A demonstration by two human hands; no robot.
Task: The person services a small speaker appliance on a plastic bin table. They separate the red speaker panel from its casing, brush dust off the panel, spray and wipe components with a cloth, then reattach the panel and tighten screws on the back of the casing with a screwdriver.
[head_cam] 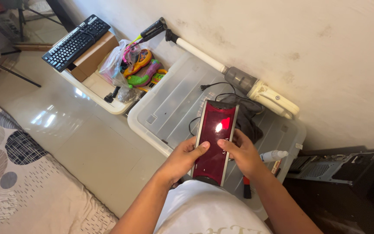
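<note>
Both hands grip one dark red flat device point(214, 141): my left hand point(182, 159) on its left edge, my right hand point(243, 154) opposite, above a clear storage bin lid point(169, 104).

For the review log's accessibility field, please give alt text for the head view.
Both hands, left hand and right hand, hold a glossy dark red rectangular device above a clear lidded storage bin. A white stick vacuum lies along the wall, and an open box beside the bin holds a black keyboard and colourful toys.
</note>
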